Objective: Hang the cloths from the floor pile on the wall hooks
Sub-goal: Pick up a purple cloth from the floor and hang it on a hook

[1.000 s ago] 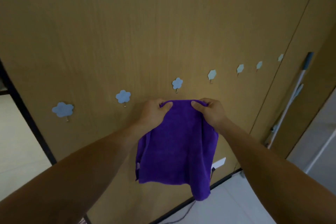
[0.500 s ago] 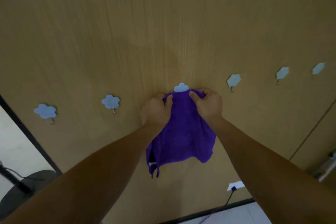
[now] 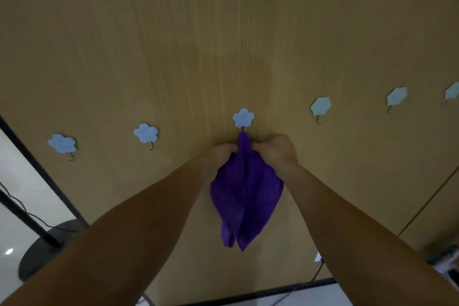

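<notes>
A purple cloth point(image 3: 246, 191) hangs down the wooden wall, its bunched top right under the middle blue flower hook point(image 3: 243, 118). My left hand point(image 3: 219, 158) grips the cloth's upper left edge. My right hand point(image 3: 275, 150) grips the upper right edge, close beside the left. Both hands sit just below the hook, pulling the cloth into a narrow peak there. The hook's metal prong is hidden by the cloth top. The floor pile is out of view.
Two bare flower hooks point(image 3: 146, 133) point(image 3: 62, 144) lie to the left, and pale hexagon hooks point(image 3: 320, 107) point(image 3: 396, 96) point(image 3: 452, 90) to the right. A black round stand base point(image 3: 47, 248) with a cable sits on the floor at lower left. A wall socket point(image 3: 318, 257) with cord is low on the right.
The cloth's top edge, held wide a second ago, has been gathered into a point under the hook. My hands came together and dropped slightly below the hook. The view shifted left and closer.
</notes>
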The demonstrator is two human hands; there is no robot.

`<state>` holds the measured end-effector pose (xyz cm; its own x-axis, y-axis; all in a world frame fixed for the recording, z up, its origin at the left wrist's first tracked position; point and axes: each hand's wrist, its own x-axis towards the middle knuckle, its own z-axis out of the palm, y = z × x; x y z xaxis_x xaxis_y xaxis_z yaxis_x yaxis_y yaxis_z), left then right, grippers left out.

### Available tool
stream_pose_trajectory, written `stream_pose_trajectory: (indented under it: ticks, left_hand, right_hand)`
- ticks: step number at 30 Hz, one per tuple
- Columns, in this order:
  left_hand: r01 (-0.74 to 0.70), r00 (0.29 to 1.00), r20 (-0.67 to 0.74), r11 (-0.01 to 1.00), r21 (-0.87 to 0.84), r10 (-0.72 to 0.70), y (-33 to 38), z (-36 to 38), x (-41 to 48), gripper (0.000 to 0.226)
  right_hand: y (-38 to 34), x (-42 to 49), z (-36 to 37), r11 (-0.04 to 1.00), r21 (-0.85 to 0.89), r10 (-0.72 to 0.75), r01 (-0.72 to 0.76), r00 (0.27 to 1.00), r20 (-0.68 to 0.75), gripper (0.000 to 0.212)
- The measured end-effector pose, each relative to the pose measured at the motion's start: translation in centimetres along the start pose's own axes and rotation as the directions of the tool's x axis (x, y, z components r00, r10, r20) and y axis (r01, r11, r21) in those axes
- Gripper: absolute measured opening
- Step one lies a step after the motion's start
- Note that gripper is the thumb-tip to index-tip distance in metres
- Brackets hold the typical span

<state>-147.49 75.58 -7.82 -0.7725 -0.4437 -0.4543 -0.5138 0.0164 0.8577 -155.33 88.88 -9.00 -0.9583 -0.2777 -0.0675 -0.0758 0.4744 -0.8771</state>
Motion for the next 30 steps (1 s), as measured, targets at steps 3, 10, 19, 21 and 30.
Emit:
stream_pose_trajectory:
  ticks: [3, 10, 19, 21, 30]
  left_hand:
    - [-0.079, 0.982, -0.146, 0.966, 0.248, 0.117, -0.1, 0.2, 0.1, 0.031]
    - [-0.289, 0.516, -0.208, 0.397, 0.871, 0.831, -3.0, 1.0, 0.0, 0.032]
    - [-0.680, 0.627, -0.004, 0.550, 0.486, 0.779, -3.7, 1.4, 0.6, 0.060]
    - [-0.669, 0.633, -0.056, 0.582, 0.463, 0.772, -3.3, 1.6, 0.4, 0.055]
    - [-0.605, 0.721, -0.023, 0.645, 0.466, 0.693, -2.7, 0.1, 0.2, 0.034]
  right_hand:
    - [-0.7, -0.6, 0.3, 0.862, -0.503, -0.194, 0.059, 0.956, -0.221, 0.054]
    - [1.6, -1.7, 1.2, 0.788, -0.256, -0.597, 0.560, 0.796, -0.098, 0.032]
    - [2.7, -1.9, 2.1, 0.847, -0.009, -0.532, 0.532, 0.847, 0.009, 0.045]
    - [2.2, -1.7, 1.9, 0.875, -0.062, -0.478, 0.480, 0.877, 0.046, 0.039]
    - [2.4, -1.4, 1.4, 0.912, -0.091, -0.392, 0.399, 0.916, 0.087, 0.025]
